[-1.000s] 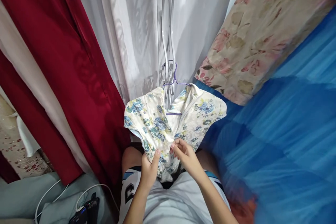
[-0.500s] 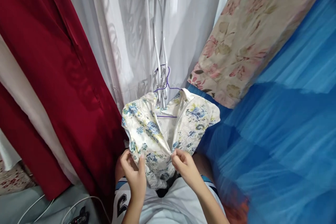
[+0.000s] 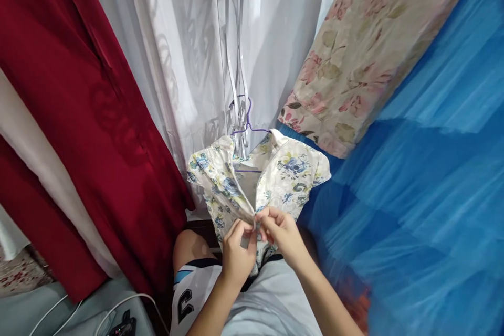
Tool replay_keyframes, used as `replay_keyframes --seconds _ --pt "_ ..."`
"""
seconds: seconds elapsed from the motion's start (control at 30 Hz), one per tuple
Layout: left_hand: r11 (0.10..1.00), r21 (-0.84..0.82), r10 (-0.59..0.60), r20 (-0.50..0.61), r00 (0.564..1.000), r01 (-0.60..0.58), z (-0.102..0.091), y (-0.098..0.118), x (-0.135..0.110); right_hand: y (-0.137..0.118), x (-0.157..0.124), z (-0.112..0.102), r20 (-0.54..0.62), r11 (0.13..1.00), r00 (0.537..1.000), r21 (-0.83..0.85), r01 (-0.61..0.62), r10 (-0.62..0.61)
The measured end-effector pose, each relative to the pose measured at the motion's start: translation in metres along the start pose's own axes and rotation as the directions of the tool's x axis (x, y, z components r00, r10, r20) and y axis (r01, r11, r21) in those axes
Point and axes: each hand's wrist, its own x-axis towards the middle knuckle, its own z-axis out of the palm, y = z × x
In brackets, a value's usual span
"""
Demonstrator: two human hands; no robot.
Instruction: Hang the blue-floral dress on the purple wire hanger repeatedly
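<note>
A white dress or blouse with blue and yellow flowers hangs on a purple hanger in front of me. Its zipped front opening forms a V that narrows down to my hands. My right hand pinches the fabric at the bottom of the V, where the zipper pull would sit; the pull itself is hidden by the fingers. Just below and to the left, my left hand is closed on the garment's fabric beside the zipper line. The lower part of the garment falls between my knees.
White curtains and dangling white straps are behind the hanger. Red cloth hangs at left, a pink-flowered cloth and blue tulle at right. A white cable lies on a grey surface at lower left.
My left hand has moved right, from the garment's left side to the zipper line beside my right hand. My right hand has risen slightly, and the V opening has narrowed a little.
</note>
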Motion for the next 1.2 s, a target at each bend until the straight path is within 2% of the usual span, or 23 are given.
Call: replay_keyframes --seconds 0.13,0.3,0.37,0.43,0.5,0.57,0.63,0.67,0.73,0.83,0.93,1.0,1.07,1.13,1.2 --pt "0.993 0.103 0.044 0.158 0.986 -0.061 -0.002 0.01 -0.004 -0.043 0.035 -0.003 -0.123 0.994 0.987 0.042 0.105 -0.099" --pt "0.957 0.242 0.078 0.319 0.945 -0.16 0.004 0.012 -0.017 -0.1 0.085 -0.005 -0.126 0.959 0.954 0.047 0.28 -0.272" --pt "0.952 0.244 0.091 0.354 0.931 -0.186 0.003 0.01 -0.019 -0.114 0.095 -0.004 -0.123 0.946 0.94 0.037 0.323 -0.317" --pt "0.965 0.167 0.126 0.375 0.918 -0.201 -0.002 0.01 -0.011 -0.12 0.097 -0.003 -0.115 0.937 0.932 0.028 0.349 -0.344" --pt "0.978 0.048 0.179 0.31 0.934 -0.203 -0.014 0.016 0.013 -0.121 0.093 -0.002 -0.118 0.933 0.926 0.003 0.361 -0.358" --pt "0.976 -0.032 0.216 0.123 0.969 -0.214 -0.031 0.027 0.05 -0.118 0.086 0.0 -0.14 0.929 0.918 -0.036 0.369 -0.371" --pt "0.962 -0.036 0.266 -0.074 0.961 -0.269 -0.049 0.043 0.094 -0.116 0.08 0.002 -0.152 0.928 0.915 -0.082 0.365 -0.373" --pt "0.952 -0.014 0.303 -0.108 0.947 -0.306 -0.056 0.051 0.115 -0.115 0.077 0.002 -0.152 0.926 0.914 -0.1 0.364 -0.376" --pt "0.92 0.048 0.392 -0.051 0.918 -0.39 -0.065 0.065 0.15 -0.113 0.075 0.003 -0.144 0.919 0.909 -0.124 0.375 -0.39" --pt "0.863 0.124 0.492 0.017 0.871 -0.49 -0.065 0.08 0.176 -0.107 0.08 0.002 -0.145 0.892 0.885 -0.174 0.417 -0.442" --pt "0.856 0.138 0.51 -0.066 0.858 -0.498 -0.066 0.086 0.182 -0.092 0.088 0.0 -0.178 0.829 0.837 -0.343 0.441 -0.518" --pt "0.882 0.108 0.472 -0.191 0.861 -0.459 -0.077 0.078 0.189 -0.079 0.091 -0.001 -0.177 0.795 0.832 -0.451 0.406 -0.526" --pt "0.921 0.051 0.381 -0.33 0.864 -0.387 -0.097 0.054 0.201 -0.067 0.09 -0.002 -0.157 0.789 0.855 -0.495 0.365 -0.494" --pt "0.96 -0.024 0.241 -0.442 0.864 -0.28 -0.12 0.016 0.213 -0.056 0.085 0.0 -0.127 0.798 0.878 -0.493 0.348 -0.461" --pt "0.982 -0.148 0.028 -0.516 0.856 -0.122 -0.138 -0.03 0.219 -0.048 0.079 0.005 -0.084 0.814 0.902 -0.473 0.338 -0.424"
